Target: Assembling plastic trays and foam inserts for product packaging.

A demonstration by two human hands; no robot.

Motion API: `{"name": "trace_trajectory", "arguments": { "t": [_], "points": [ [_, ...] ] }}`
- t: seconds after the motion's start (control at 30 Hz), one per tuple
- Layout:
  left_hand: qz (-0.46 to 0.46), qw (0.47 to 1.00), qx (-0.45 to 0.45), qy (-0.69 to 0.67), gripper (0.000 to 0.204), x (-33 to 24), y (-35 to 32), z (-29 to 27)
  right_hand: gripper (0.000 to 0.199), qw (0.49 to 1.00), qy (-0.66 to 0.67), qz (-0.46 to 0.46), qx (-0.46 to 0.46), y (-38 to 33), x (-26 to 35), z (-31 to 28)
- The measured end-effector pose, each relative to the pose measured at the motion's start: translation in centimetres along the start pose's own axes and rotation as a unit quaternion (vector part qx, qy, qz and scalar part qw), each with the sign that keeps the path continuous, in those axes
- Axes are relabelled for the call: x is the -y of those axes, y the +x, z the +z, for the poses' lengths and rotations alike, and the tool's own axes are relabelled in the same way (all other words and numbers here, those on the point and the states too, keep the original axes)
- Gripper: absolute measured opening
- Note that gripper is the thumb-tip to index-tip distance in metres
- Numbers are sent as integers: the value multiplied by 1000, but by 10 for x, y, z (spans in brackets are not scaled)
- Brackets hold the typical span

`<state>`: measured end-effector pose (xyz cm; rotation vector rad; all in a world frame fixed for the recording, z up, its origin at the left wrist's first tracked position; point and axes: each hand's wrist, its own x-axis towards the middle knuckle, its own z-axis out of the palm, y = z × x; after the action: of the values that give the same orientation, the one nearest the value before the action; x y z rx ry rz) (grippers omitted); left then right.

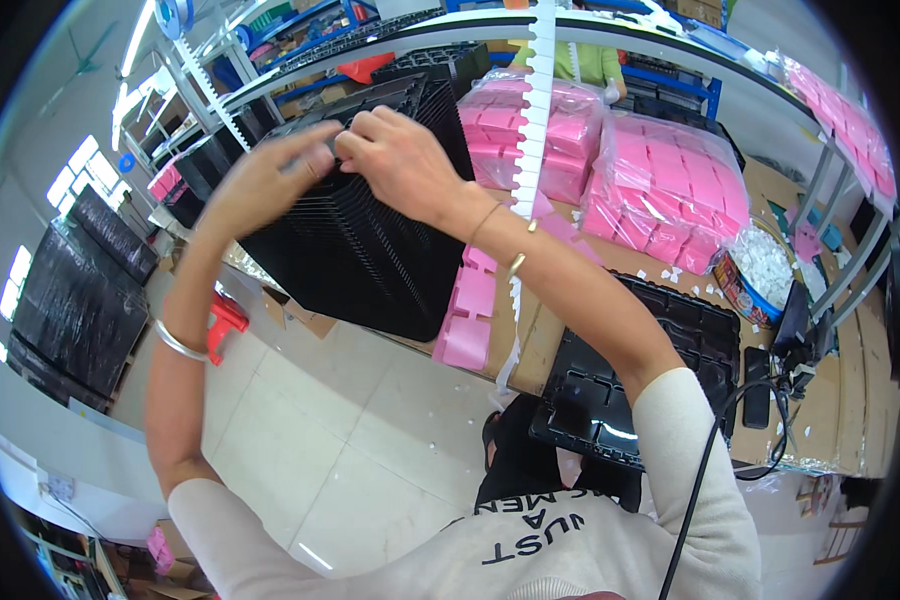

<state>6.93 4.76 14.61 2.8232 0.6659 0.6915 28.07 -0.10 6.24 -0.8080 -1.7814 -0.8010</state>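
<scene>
Both the left hand and right hand pinch fingertips together on the top edge of a tall stack of black trays on the workbench; tugging could topple it toward the floor.

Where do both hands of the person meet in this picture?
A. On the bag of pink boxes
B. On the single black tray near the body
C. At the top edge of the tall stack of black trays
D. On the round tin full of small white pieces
C: the left hand and the right hand come together with their fingertips at the top edge of the stack of black trays, away from the tin, the bag and the single tray.
</scene>
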Motion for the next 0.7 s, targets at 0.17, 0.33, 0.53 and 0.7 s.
{"name": "trace_trajectory", "arguments": {
  "t": [0.17,0.33,0.53,0.7],
  "points": [
    [104,991,-80,5,52,69,-28,41,21,994,95,30,-43,-20,30,-5],
    [34,988,-139,-51,52,86,-37,36,21,992,114,59,-10,-62,59,-80],
    [21,972,-233,-35,47,70,-58,53,31,969,102,219,53,-134,62,-139],
    [6,965,-263,-16,33,50,-38,61,52,923,120,363,45,-177,60,-130]
  ]
}}
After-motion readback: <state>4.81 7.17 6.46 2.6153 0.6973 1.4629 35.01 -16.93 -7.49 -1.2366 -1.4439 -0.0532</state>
